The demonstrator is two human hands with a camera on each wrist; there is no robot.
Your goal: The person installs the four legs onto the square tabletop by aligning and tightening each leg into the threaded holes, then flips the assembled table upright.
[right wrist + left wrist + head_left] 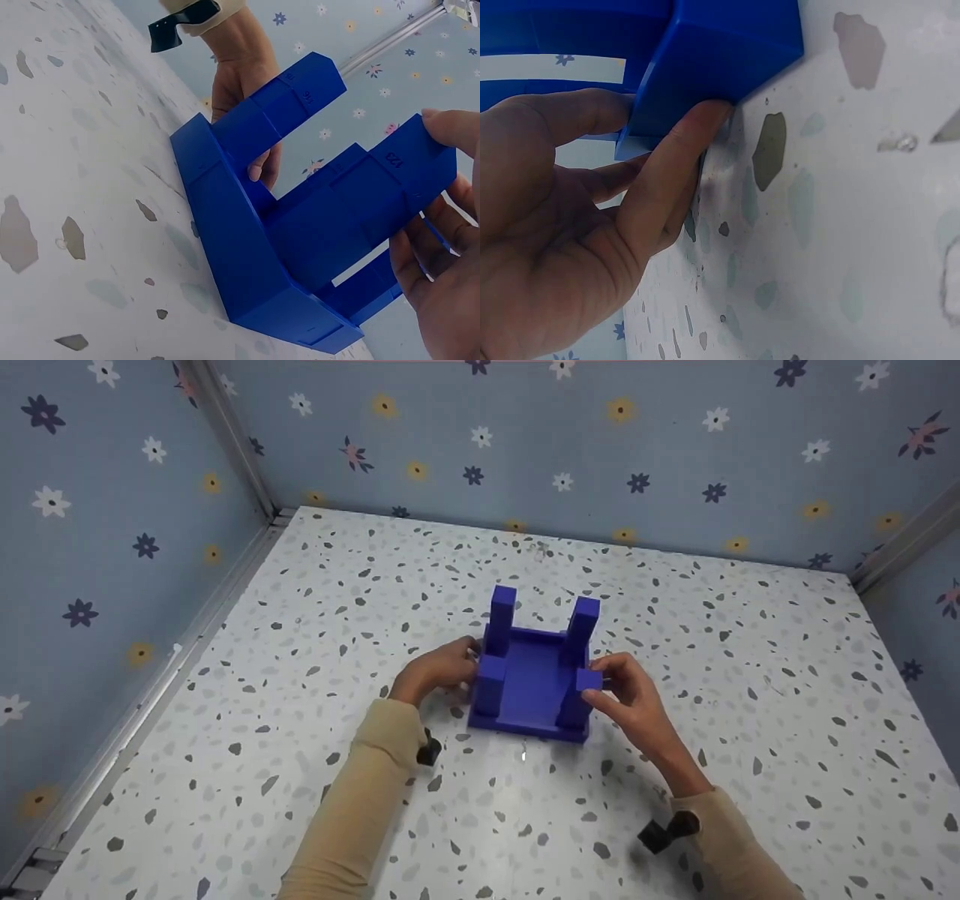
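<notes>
A blue upturned toy table (pixel 531 679) sits on the speckled tabletop, its shallow-rimmed top underneath and several square legs pointing up from the corners. My left hand (pixel 442 666) is at its left side, low down, with the fingers gripping around the edge near the front left leg (pixel 490 686). In the left wrist view, fingertips press on the blue corner right at the tabletop. My right hand (pixel 636 705) pinches the upper end of the front right leg (pixel 360 191) between thumb and fingers. Small raised digits mark this leg in the right wrist view.
The white tabletop (pixel 300 607) with grey flecks spreads around the toy table. Blue flowered panels (pixel 540 442) stand along the back and sides, joined by metal corner strips (pixel 232 442). A black wrist mount (pixel 667 832) sits near my right sleeve.
</notes>
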